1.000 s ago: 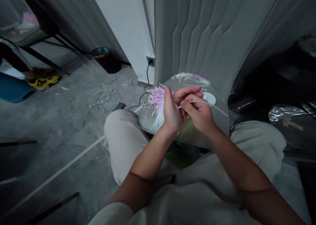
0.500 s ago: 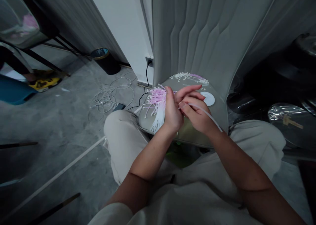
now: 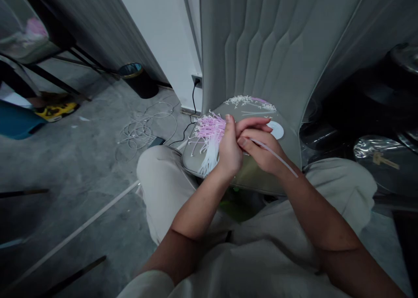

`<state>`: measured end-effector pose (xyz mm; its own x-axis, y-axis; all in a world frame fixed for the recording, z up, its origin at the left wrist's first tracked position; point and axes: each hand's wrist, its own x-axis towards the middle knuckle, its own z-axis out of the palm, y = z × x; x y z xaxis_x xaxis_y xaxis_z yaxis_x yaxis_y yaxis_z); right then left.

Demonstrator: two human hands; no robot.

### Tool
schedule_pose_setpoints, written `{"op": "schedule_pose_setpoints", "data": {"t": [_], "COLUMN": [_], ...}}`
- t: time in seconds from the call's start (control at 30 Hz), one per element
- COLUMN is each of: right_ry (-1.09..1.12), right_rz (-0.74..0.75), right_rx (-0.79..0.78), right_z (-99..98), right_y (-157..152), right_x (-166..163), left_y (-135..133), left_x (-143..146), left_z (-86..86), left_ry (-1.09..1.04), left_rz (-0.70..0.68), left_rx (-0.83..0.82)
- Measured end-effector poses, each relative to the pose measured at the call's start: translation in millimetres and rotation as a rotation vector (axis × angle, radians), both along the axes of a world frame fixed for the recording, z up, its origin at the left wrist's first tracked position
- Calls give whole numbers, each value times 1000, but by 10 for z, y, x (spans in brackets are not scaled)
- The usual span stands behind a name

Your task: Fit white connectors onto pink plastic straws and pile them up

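My right hand (image 3: 263,150) is closed on a thin pale flexible strip (image 3: 276,153), pinched between thumb and fingers. Its free end trails back over my right wrist. My left hand (image 3: 231,147) is up against the right fingertips, thumb raised and fingers curled in. What lies inside the left fingers is hidden. Just left of that hand, on the grey chair seat (image 3: 281,176), lies a bundle of thin pink and white strips (image 3: 210,132) with small white tips. Behind the hands are small white pieces (image 3: 240,101) and a white disc (image 3: 277,130).
The padded chair back (image 3: 261,36) rises behind the seat. Coiled cables (image 3: 140,130) and a black bin (image 3: 140,82) are on the floor to the left. A person's yellow shoe (image 3: 58,110) shows at far left. Glossy black items (image 3: 375,158) stand at right.
My left fingers have curled in from a more outstretched pose. My right hand has shifted slightly right, and the strip's free end has moved slightly right and down with it.
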<state>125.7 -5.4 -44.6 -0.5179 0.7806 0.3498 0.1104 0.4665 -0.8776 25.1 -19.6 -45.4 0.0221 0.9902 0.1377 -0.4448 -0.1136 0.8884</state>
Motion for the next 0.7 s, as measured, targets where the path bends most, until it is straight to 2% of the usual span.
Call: {"op": "schedule_pose_setpoints", "data": {"t": [0.23,0.43,0.57,0.7], "right_ry": [-23,-17,-18,50], "right_rz": [12,33,23,7], "right_rx": [37,107,66,-27], "right_z": [-23,-73,-89,-43], "right_y": [-2,-21,-8,-11], "right_x": [-21,-32,-31,-31], "left_y": [-37,-56,-13,11], "left_x": [-7,-13,-17,-23], "left_z": [27,9,-48,-36], "left_ry": [23,-3,-30,31], "left_rz": [37,28,-4,-6], "left_rx": [-27,31,64,76]}}
